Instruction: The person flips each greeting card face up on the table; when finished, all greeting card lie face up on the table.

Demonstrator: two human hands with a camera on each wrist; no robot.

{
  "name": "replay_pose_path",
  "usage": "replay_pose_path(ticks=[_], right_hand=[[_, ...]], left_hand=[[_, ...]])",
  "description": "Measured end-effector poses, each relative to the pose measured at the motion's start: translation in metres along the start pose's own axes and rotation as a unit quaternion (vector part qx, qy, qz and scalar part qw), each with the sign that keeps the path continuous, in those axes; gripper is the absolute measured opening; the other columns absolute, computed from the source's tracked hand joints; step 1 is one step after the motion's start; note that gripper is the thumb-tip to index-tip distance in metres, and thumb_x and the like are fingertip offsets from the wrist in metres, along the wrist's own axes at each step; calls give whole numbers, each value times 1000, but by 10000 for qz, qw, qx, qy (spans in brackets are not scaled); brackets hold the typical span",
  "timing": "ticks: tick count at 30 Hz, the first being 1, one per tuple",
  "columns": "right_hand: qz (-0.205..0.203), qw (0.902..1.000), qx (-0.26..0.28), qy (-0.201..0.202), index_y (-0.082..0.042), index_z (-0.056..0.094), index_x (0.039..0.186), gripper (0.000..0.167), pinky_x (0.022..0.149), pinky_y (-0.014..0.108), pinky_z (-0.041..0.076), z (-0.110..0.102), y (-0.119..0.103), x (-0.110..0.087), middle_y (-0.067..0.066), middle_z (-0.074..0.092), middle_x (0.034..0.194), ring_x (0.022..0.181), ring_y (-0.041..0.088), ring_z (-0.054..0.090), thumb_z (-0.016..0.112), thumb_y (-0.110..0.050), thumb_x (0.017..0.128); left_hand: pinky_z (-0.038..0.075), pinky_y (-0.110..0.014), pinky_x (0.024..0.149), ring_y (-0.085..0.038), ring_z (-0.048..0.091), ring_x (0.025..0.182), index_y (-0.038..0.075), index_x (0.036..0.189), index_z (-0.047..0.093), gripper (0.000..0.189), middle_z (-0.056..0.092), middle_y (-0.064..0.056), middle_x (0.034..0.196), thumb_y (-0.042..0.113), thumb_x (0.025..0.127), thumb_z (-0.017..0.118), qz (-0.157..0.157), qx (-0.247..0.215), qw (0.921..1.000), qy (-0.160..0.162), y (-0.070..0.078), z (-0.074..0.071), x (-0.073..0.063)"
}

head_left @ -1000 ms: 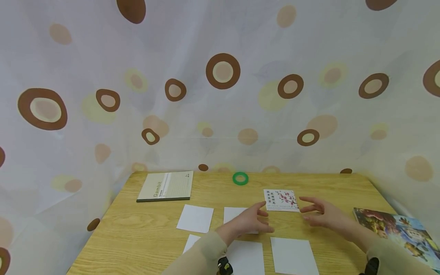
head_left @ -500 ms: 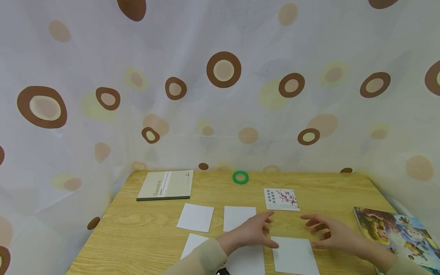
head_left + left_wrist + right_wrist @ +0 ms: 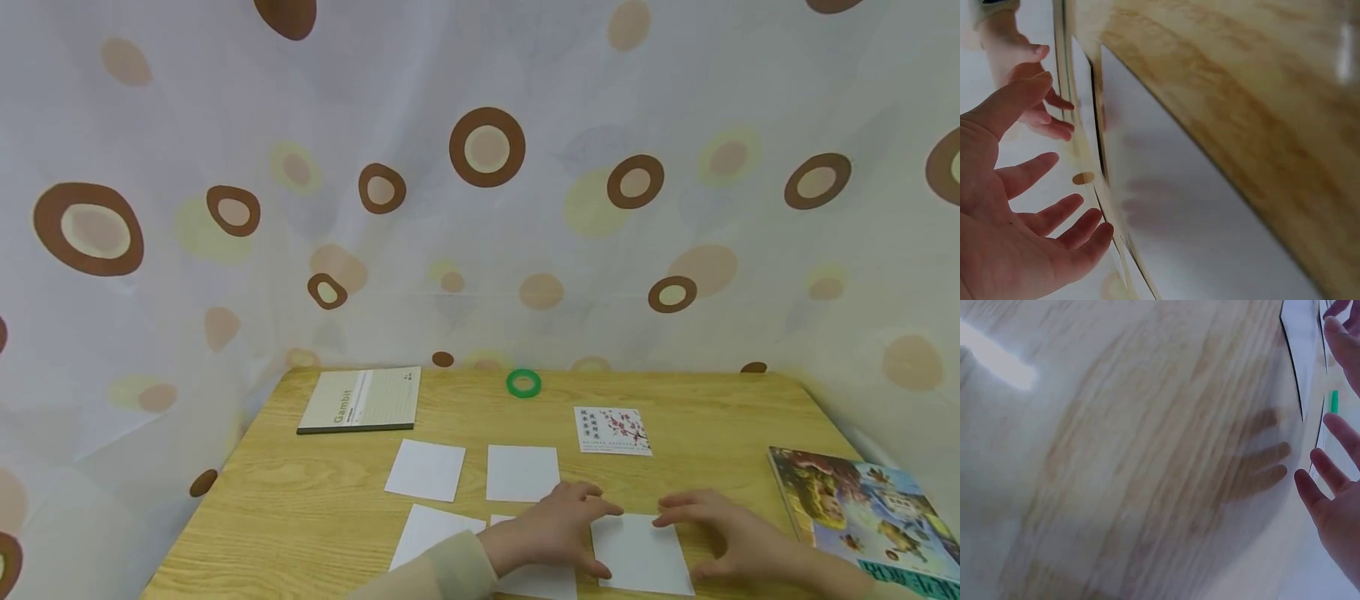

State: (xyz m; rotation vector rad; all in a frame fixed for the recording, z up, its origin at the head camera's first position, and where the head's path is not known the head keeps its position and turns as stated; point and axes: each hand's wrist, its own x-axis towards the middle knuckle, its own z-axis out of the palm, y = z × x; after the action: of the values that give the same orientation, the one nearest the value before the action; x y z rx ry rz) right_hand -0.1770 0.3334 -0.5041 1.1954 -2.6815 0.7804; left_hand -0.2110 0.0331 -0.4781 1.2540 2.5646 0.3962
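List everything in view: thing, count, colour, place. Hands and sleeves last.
White cards: five, white, two in the far row, three in the near row
Printed card: one, white with red blossoms, beyond the rightmost white card
Tape roll: one, green, table's far edge
Pad: one, cream, far left
Book: one, multicoloured, right side
Table: one, wood-toned, beneath everything
Backdrop: one, white with brown rings, behind
Left hand: one, bare, at that card's left edge
Right hand: one, bare, at its right edge
Sleeves: two, beige, bottom edge

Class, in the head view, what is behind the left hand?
A white sheet and the table show around the left hand; the sheet's covered part cannot be seen.
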Motion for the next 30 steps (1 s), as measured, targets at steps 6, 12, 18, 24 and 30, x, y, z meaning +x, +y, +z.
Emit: replay_pose_path(ticks=[6, 12, 18, 24, 30], right_hand=[[-367, 9984, -312, -289, -28, 60, 133, 64, 86, 24, 48, 4, -5, -4, 0, 56, 138, 129, 2, 42, 81, -46, 76], [-126, 9962, -36, -867, -30, 57, 139, 61, 92, 25, 49, 0, -11, -4, 0, 53, 148, 141, -10, 25, 75, -45, 83], [26, 9912, 278, -1294, -32, 55, 141, 60, 95, 27, 50, -5, -14, -3, 7, 46, 153, 142, -13, 17, 74, -44, 86], [16, 9893, 177, -1447, -33, 55, 141, 57, 97, 26, 50, -6, -14, -5, 7, 46, 153, 143, -7, 23, 70, -47, 87], [22, 9876, 238, -1551, -32, 56, 140, 53, 96, 24, 51, -7, -15, -2, 5, 50, 150, 141, 5, 39, 66, -46, 90]], left_hand=[[44, -28, 104, -16, 44, 133, 33, 144, 50, 72, 45, 2, 151, 56, 80, 76, 112, 479, 9986, -197, 5, 1, -3], [46, -29, 101, -15, 44, 132, 36, 145, 48, 72, 42, 4, 152, 59, 81, 72, 220, 836, 9955, -391, 8, 5, 0], [42, -23, 103, -13, 44, 127, 34, 147, 47, 73, 43, 2, 150, 60, 83, 70, 507, 1269, 9898, -392, 12, 7, 1], [39, -21, 107, -13, 41, 132, 32, 149, 43, 72, 39, 1, 154, 57, 86, 68, 561, 1314, 9884, -525, 16, 7, 2], [39, -22, 108, -13, 39, 135, 31, 152, 39, 73, 36, 2, 156, 55, 88, 67, 494, 1239, 9886, -704, 17, 9, 5]])
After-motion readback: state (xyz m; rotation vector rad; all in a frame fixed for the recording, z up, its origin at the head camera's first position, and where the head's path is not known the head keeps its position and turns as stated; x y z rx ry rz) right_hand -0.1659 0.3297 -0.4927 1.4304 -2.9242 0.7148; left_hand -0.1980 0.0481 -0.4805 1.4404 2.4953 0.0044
